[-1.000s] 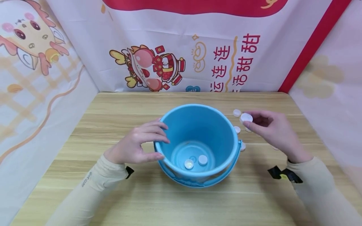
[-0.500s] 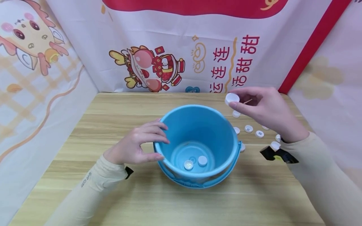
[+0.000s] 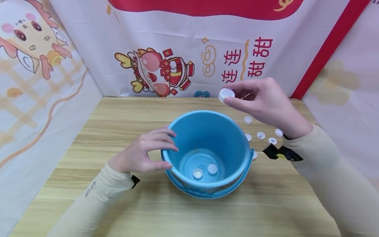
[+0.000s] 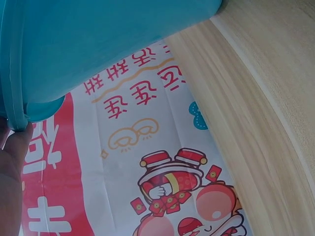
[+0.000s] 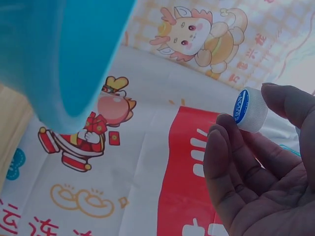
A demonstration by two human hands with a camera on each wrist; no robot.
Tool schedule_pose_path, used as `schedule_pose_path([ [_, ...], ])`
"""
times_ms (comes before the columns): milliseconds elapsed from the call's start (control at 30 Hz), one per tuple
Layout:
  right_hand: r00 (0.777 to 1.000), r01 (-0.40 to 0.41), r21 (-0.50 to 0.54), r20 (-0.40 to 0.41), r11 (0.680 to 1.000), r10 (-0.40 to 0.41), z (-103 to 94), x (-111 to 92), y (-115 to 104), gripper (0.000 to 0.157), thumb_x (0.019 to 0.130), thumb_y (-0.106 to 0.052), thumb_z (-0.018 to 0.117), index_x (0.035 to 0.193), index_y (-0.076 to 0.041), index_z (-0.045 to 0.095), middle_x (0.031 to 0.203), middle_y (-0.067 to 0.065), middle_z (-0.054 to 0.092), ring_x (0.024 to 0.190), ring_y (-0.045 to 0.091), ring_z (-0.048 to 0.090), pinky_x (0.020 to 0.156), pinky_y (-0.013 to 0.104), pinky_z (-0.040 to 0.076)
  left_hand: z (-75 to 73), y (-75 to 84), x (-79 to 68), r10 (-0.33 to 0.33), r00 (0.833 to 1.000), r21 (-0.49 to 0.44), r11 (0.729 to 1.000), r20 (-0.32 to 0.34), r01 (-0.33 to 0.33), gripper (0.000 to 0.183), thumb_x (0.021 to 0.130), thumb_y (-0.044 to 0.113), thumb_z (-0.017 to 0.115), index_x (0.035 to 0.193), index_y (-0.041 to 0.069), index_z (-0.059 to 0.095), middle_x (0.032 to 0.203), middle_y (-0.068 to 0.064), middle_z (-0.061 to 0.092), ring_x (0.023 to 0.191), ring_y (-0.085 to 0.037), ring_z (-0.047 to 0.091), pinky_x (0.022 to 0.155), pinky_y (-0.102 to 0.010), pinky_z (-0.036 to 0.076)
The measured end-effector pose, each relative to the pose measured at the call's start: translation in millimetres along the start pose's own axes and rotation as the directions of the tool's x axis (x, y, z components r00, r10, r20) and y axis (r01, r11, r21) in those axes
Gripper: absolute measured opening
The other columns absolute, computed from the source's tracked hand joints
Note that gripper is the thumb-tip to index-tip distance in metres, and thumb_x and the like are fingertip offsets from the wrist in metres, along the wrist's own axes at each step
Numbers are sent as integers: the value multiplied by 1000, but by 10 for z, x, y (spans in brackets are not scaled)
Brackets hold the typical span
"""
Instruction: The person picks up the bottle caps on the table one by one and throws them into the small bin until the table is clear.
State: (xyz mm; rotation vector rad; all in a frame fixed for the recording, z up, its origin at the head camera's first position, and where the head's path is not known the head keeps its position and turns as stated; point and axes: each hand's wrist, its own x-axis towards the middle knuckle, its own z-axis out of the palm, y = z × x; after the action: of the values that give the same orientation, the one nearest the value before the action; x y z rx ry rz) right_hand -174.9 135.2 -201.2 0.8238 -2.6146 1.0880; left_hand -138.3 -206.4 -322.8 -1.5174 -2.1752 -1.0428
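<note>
Right hand point(image 3: 263, 103) pinches white cap point(image 3: 226, 94) (light hold suffices, likely); left hand point(image 3: 146, 149) grips blue bucket point(image 3: 207, 131), best kept steady.

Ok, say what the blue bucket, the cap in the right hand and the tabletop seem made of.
Blue bucket: probably moulded plastic, smooth with a soft sheen, judging by its even colour.
Cap in the right hand: likely plastic, matte white, going by its finely ribbed side.
Tabletop: pale with streaky grain and a low sheen; wood or wood-look laminate, I can't tell.
</note>
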Motion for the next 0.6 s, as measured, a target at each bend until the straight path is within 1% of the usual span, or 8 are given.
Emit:
schedule_pose_path([
  [200,1000,5,24,30,1000,-6,45,74,-96,38,89,-31,76,121,-12,72,99,4,71,85,18,65,70,18,55,2,3,6,2,1000,-3,1000,1,-2,39,90,44,71,109,10,73,109,-1,69,116,-32,56,111,-51,37],
  [400,998,24,18,66,1000,-25,125,146,-108,38,89,-29,77,121,-11,71,101,3,71,85,17,64,71,20,55,-3,13,0,-13,1000,1,1000,5,13,40,91,46,70,109,11,73,109,-1,69,118,-30,56,110,-51,38],
  [600,994,44,29,98,999,-46,188,190,-119,40,87,-30,78,122,-13,71,103,0,71,84,15,64,72,26,57,-7,15,1,-24,1000,6,1000,14,24,42,91,48,68,108,10,73,109,0,69,118,-30,56,110,-51,38],
])
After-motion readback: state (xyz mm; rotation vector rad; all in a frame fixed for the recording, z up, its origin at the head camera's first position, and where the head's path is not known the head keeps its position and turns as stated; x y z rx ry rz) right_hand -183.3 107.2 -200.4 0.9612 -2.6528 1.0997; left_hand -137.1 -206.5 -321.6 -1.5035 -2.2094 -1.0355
